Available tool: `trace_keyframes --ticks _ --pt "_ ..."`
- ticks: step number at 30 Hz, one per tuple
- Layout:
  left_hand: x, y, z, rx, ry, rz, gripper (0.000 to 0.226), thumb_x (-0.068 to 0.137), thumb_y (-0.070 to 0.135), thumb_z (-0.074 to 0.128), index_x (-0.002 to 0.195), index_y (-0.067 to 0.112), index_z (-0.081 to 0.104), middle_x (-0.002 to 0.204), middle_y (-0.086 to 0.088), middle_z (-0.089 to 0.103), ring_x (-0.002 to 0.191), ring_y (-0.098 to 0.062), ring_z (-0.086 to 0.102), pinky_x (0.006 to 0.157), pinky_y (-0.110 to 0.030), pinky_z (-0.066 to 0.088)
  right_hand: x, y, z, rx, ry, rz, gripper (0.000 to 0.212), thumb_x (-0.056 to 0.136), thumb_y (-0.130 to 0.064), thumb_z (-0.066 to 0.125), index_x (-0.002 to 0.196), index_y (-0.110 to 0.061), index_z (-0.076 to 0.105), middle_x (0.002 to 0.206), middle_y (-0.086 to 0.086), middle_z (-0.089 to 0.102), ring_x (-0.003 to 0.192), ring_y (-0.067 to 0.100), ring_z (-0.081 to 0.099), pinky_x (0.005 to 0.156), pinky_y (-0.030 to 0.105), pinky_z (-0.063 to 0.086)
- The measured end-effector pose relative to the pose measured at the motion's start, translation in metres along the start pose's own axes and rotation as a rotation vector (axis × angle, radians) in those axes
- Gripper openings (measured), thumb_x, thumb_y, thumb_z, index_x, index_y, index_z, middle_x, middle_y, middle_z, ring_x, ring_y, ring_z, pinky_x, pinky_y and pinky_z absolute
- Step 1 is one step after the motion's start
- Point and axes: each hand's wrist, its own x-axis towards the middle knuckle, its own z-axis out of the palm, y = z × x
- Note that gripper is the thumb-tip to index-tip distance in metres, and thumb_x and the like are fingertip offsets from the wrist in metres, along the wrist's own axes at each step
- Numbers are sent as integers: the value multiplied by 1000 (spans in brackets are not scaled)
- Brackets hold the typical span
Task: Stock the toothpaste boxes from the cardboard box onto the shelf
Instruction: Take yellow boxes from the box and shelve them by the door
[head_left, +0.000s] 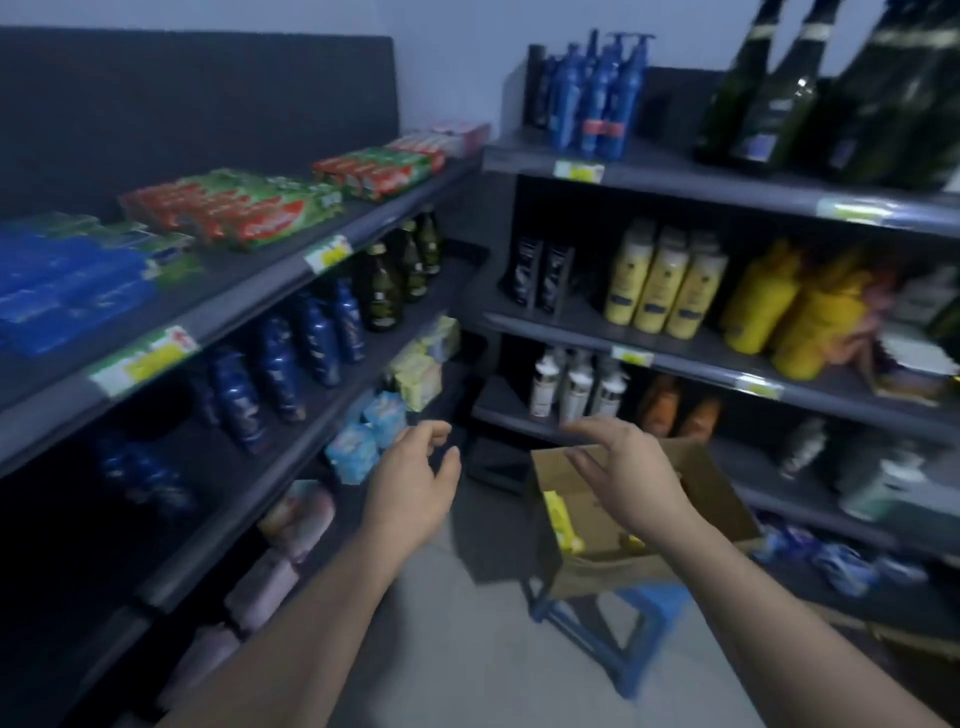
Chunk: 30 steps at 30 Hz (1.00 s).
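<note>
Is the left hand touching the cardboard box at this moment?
Apart. The head view shows a strip of floor between the left hand and the cardboard box; the hand holds nothing.

Bare left hand (410, 483) on a bare, slender left forearm (311, 623), uncovered right to the frame's edge at 7 o'clock. Bare right hand (631, 478) on a bare right forearm (769, 613), uncovered likewise to the edge at 5 o'clock. Slim fingers (431, 432), softened by blur; nails and fine marks too smeared to make out.
</note>
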Motion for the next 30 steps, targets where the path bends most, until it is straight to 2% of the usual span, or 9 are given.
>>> trace_keyframes --ticks 4,7,9,12,16,20,24,27,30 --pt "27 6 72 -20 -162 -35 25 92 20 58 116 15 61 110 1 63 100 -13 59 90 -25 45 1 74 -8 15 36 172 29 88 -17 65 117 -17 67 120 3 66 115 22 58 93 26 42" --pt "48 5 122 -42 -269 -86 23 91 17 59 113 11 62 107 -3 66 100 -15 61 88 -23 45 9 121 -8 23 37 301 28 91 -20 63 118 -20 67 116 -1 67 102 18 61 67 14 40" --pt "65 0 154 -43 -329 -134 23 90 13 59 112 8 63 105 -6 69 98 -16 63 85 -20 44 19 150 -3 28 33 356 27 90 -21 63 117 -21 68 93 -13 68 81 12 56 58 15 33" --pt "92 -11 197 -24 -409 -213 24 90 10 58 113 4 63 107 -11 69 98 -18 64 79 -15 39 41 193 10 31 14 446 26 90 -21 63 116 -19 69 66 -26 41 71 7 45 58 19 31" --pt "126 -30 242 39 -491 -334 28 91 11 58 118 3 62 116 -11 67 107 -22 62 85 -18 40 70 241 30 116 -68 571 27 92 -21 62 117 -19 68 89 -6 63 81 12 54 71 18 34" --pt "157 -47 287 96 -517 -416 30 92 12 57 120 2 62 119 -10 65 110 -24 60 89 -23 41 95 293 59 190 -125 663 26 92 -20 62 117 -21 68 119 -1 67 104 15 60 79 17 38" --pt "175 -58 331 81 -530 -525 21 91 7 59 110 4 66 106 -12 69 94 -22 64 70 -16 42 113 340 92 240 -214 705 27 93 -19 59 120 -20 66 124 1 65 111 17 59 85 20 43" --pt "183 -72 368 83 -538 -551 13 91 6 58 86 17 63 74 1 64 68 -3 64 53 -9 39 127 374 116 265 -275 711 27 94 -19 59 120 -20 66 124 0 65 109 16 61 85 18 44" --pt "189 -85 404 116 -546 -606 10 91 7 58 93 15 64 87 -7 68 91 -25 65 72 -22 47 141 406 140 261 -326 692 27 95 -20 57 121 -20 65 125 -2 64 111 15 59 85 16 42"
